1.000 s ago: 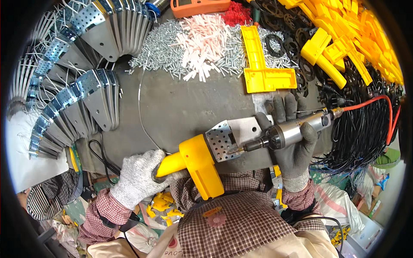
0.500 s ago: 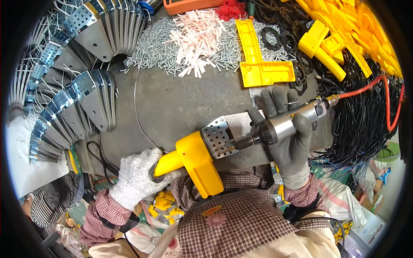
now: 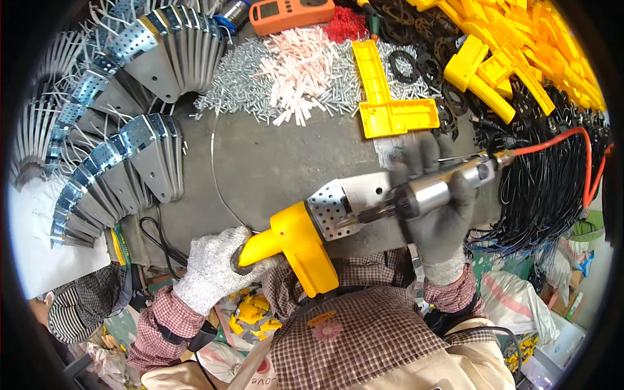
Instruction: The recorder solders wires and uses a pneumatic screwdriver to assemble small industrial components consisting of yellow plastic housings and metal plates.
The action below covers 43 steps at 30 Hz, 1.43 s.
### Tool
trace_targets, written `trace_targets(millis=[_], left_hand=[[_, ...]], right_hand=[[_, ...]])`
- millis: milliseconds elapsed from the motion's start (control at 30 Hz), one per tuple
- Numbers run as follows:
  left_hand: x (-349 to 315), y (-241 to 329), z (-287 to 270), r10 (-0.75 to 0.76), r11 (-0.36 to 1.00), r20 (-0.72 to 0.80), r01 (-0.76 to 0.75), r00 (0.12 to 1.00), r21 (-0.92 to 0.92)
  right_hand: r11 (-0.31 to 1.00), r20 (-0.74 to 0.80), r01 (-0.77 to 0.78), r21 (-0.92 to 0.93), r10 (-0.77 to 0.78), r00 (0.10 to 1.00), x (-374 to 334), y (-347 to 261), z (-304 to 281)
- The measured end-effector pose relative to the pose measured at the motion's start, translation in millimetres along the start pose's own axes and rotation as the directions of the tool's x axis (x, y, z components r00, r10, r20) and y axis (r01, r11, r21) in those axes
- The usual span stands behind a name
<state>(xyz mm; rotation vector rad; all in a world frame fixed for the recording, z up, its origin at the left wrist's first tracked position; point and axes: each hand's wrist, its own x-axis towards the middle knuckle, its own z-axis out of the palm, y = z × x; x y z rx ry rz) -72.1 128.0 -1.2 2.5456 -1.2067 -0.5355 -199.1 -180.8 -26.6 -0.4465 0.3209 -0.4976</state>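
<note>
In a pale grey glove, my left hand (image 3: 214, 265) is closed around the grip of a yellow plastic handle housing (image 3: 296, 237). A perforated metal plate with a flat steel blade (image 3: 361, 194) sticks out of the housing's far right side. My right hand (image 3: 442, 208), in a dark grey glove and smeared by motion, grips a silver air screwdriver (image 3: 432, 194) fed by an orange hose (image 3: 552, 140). The tool's bit end points left, over the perforated plate; whether it touches is too blurred to tell. A thin wire runs from the bench to near my left hand.
Fanned metal plates with wires (image 3: 159, 71) stand at the left. Behind lie silver screws (image 3: 237, 84), pale pink sleeves (image 3: 299, 71) and an orange meter (image 3: 291, 14). An open yellow housing half (image 3: 398, 117) lies nearby. Yellow housings (image 3: 546, 49) and black cables (image 3: 543, 175) pile up right.
The view has shifted slightly. My right hand and the screwdriver have blurred with motion, with the bit end a little further left over the plate. My left hand keeps hold of the housing.
</note>
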Motion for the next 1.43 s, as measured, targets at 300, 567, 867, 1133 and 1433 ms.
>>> trace_targets(millis=[300, 567, 867, 1133, 1433], left_hand=[[1, 50, -41, 0.198, 0.945, -0.133, -0.153, 0.971, 0.29], [46, 59, 8, 0.07, 0.971, -0.268, -0.127, 0.961, -0.2], [52, 45, 13, 0.209, 0.946, -0.447, -0.296, 0.87, -0.134], [46, 51, 31, 0.224, 0.938, -0.55, -0.331, 0.805, -0.103], [48, 47, -18, 0.043, 0.734, -0.518, -0.379, 0.854, -0.564]], right_hand=[[-0.475, 0.335, 0.116, -0.873, -0.409, 0.849, 48, -111, -10], [-0.817, 0.354, 0.065, -0.573, -0.175, 0.919, 57, -133, 38], [-0.478, 0.915, 0.841, -0.254, 0.163, 0.369, 155, -37, 305], [-0.785, 0.81, 0.464, -0.41, -0.079, 0.581, 304, 24, 388], [-0.785, 0.783, 0.47, -0.403, -0.03, 0.621, 214, -25, 383]])
